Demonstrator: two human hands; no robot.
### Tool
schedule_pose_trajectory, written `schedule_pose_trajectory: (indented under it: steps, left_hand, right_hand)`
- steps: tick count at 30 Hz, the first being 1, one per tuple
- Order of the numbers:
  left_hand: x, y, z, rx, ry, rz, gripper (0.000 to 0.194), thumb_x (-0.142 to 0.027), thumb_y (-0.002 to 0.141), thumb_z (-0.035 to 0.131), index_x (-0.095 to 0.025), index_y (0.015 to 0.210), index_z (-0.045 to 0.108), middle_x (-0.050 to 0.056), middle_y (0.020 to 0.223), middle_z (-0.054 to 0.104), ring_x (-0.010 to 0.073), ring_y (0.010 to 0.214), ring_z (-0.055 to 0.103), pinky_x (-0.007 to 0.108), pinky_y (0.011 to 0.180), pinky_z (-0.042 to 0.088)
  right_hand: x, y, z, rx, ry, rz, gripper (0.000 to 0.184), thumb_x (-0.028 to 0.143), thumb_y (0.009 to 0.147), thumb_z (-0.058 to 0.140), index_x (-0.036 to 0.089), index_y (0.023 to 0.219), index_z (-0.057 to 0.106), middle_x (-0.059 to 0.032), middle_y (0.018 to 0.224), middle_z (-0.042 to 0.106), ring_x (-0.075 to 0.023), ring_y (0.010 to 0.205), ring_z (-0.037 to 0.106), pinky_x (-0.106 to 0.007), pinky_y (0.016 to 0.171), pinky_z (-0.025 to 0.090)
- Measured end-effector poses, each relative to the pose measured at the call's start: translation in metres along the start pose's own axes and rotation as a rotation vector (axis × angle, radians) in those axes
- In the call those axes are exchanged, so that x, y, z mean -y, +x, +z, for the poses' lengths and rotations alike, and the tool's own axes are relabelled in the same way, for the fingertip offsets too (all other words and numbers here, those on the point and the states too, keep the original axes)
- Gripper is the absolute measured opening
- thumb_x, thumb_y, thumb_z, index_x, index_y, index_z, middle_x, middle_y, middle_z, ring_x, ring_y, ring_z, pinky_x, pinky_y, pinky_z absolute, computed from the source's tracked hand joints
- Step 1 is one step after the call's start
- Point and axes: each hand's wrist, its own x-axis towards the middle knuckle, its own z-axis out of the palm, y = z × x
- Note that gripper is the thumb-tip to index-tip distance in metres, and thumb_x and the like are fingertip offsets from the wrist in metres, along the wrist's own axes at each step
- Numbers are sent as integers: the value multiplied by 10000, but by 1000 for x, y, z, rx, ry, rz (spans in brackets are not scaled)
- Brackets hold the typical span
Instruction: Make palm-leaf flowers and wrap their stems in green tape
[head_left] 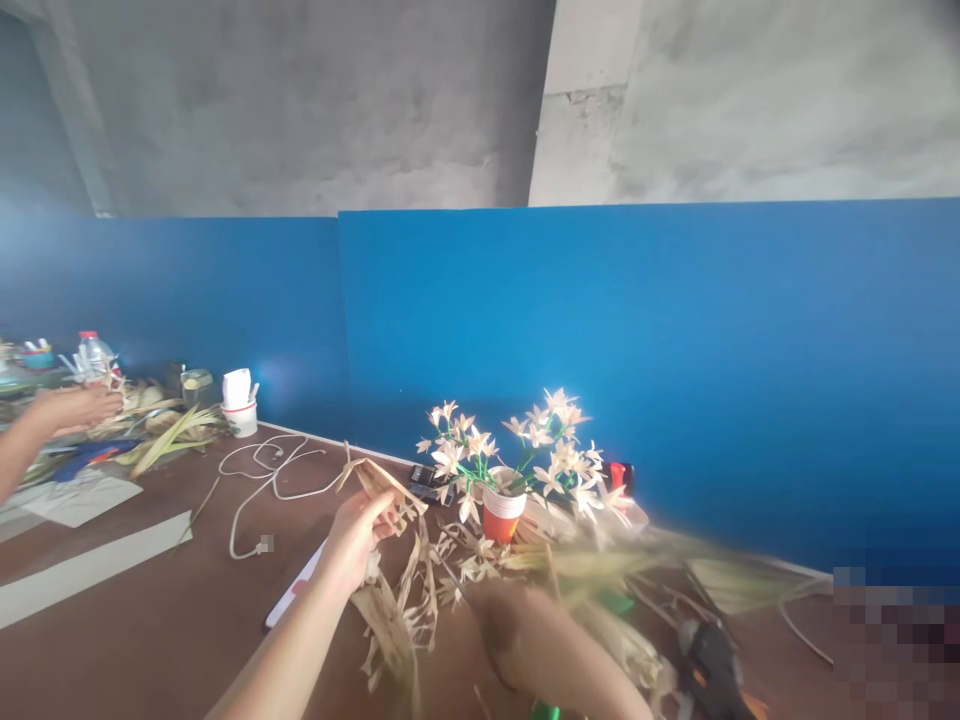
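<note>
So, near right there's a black tool (712, 665) lying by some husk scraps. Right hand (499, 610) is a blur over the husk pile, can't tell if it's holding anything. Left hand (360, 535) has a piece of dried husk (391, 490) pinched in its fingers. Just past them sits an orange-and-white cup (503, 515) of pale flowers (559, 435), then the blue partition (637, 350).
</note>
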Motion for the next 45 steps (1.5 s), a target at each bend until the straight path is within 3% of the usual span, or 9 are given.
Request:
schedule_pose_trajectory:
  steps: [9, 14, 17, 24, 28, 30, 36, 40, 45]
  left_hand:
    - [8, 22, -13, 113, 400, -18, 106, -259, 613, 629, -157, 621, 599, -45, 404, 525, 135, 382, 517, 217, 388, 334]
    - [6, 23, -9, 147, 573, 53, 252, -214, 654, 592, -139, 891, 635, 63, 748, 709, 193, 628, 651, 266, 591, 460]
    - [1, 11, -2, 165, 632, 140, 159, -192, 671, 564, -167, 800, 651, 68, 848, 715, 213, 827, 648, 276, 745, 447]
    - [-16, -35, 43, 526, 808, 202, 172, -271, 689, 567, -223, 722, 729, 12, 750, 728, 193, 683, 646, 255, 620, 424]
    - [-23, -56, 67, 625, 856, 179, 210, -284, 714, 557, -177, 779, 725, 45, 768, 719, 199, 708, 642, 249, 605, 412]
    - [-23, -65, 70, 703, 842, 168, 230, -281, 743, 519, -186, 815, 716, 37, 800, 719, 192, 717, 641, 241, 597, 413]
    - [-15, -103, 54, 1242, 824, 204, 156, -230, 733, 559, -242, 754, 713, -3, 797, 727, 160, 679, 636, 213, 584, 419]
    - [-10, -111, 48, 1274, 892, 259, 173, -219, 754, 542, -251, 735, 711, 0, 785, 727, 169, 684, 634, 222, 595, 423]
    - [-17, -96, 55, 1080, 886, 311, 282, -219, 819, 424, -253, 812, 704, 8, 876, 717, 174, 788, 633, 236, 672, 425]
  right_hand:
    - [-9, -3, 3, 21, -145, 1, 275, 119, 625, 503, 207, 834, 659, -36, 795, 686, -177, 726, 600, -230, 591, 364]
    - [0, -18, -9, 67, -190, 28, 276, 129, 625, 501, 222, 824, 667, -35, 825, 693, -175, 727, 611, -220, 554, 363]
    - [-9, -26, -24, 51, -245, 78, 300, 121, 614, 505, 230, 842, 668, -24, 826, 688, -166, 707, 605, -216, 535, 348]
    - [-69, -33, -53, -127, -335, 329, 314, 76, 605, 498, 196, 844, 663, -40, 813, 671, -169, 701, 586, -236, 565, 333]
    - [-74, -39, -62, -145, -340, 372, 311, 79, 627, 486, 201, 858, 655, -38, 848, 669, -168, 734, 583, -243, 587, 321]
    - [-68, -41, -64, -152, -338, 366, 318, 94, 630, 484, 206, 879, 649, -39, 861, 666, -173, 755, 581, -245, 591, 316]
    - [-57, -41, -63, -120, -287, 342, 339, 109, 630, 496, 229, 912, 640, -26, 888, 668, -184, 829, 576, -242, 635, 327]
    - [-59, -40, -62, -124, -285, 339, 345, 101, 628, 496, 247, 905, 643, -17, 911, 664, -187, 863, 574, -243, 647, 331]
    - [-64, -38, -60, -114, -318, 337, 324, 83, 625, 485, 224, 873, 641, -22, 853, 657, -169, 789, 580, -243, 623, 332]
